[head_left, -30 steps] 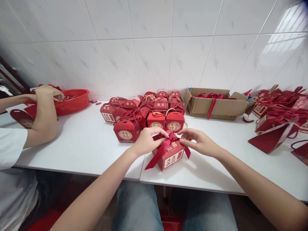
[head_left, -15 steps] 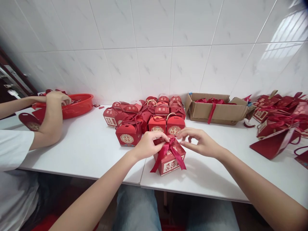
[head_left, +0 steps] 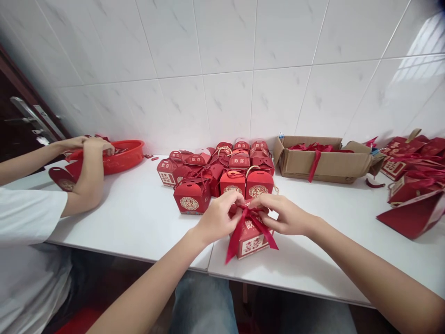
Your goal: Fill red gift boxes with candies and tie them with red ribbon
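Note:
A red gift box (head_left: 253, 244) with gold lettering stands near the table's front edge, in front of me. A dark red ribbon (head_left: 236, 236) is tied at its top, with two tails hanging down the front. My left hand (head_left: 222, 214) pinches the ribbon's bow from the left side. From the right, my right hand (head_left: 283, 214) has its fingers closed on the other side of the bow. The fingertips hide most of the knot and the box's top.
Several finished red boxes (head_left: 189, 197) stand grouped behind. A cardboard box (head_left: 323, 167) holding ribbons is at the back right, with more red boxes (head_left: 413, 213) on the far right. At left, a co-worker's hands (head_left: 99, 144) are over a red basin (head_left: 127, 160).
My right hand has moved in from beside the box and closed on the bow. My left hand stays on the ribbon. The whole view has shifted slightly.

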A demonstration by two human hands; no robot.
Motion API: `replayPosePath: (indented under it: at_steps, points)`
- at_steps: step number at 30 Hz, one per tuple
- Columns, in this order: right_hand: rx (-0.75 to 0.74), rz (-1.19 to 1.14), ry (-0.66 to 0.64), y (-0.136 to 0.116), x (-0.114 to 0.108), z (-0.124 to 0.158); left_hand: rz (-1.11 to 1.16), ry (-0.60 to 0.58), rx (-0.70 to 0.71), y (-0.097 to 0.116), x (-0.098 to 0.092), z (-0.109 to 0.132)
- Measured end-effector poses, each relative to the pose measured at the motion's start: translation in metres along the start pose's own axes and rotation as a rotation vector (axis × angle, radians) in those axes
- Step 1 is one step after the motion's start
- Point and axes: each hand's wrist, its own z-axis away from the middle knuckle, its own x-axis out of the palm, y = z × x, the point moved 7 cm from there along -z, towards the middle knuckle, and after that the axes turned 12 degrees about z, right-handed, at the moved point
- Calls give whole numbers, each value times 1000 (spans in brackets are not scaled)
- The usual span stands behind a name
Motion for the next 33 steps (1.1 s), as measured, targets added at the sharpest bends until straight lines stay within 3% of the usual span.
replayPosePath:
  at_steps: [5,9,14,17,23,27,33]
  points:
    - [63,-95,-29,4,4,5,-49,-19,-7,1,-1,1]
    - [24,-100,-51,0,3,7,-76,-16,-33,2,-5,0]
    - [-81,140,-107,-12,3,6,-86,-9,-80,4,-7,1]
    - [-122,275,-209,-17,9,6,-86,5,-104,3,-7,2]
    - [-143,337,-355,-20,13,4,-291,8,-37,1,-2,-3]
    - [-116,379,-341,-18,10,2,-274,-24,-144,-6,1,-9]
    - [-66,418,-203,-12,4,4,-3,-125,-364,-22,10,-7]
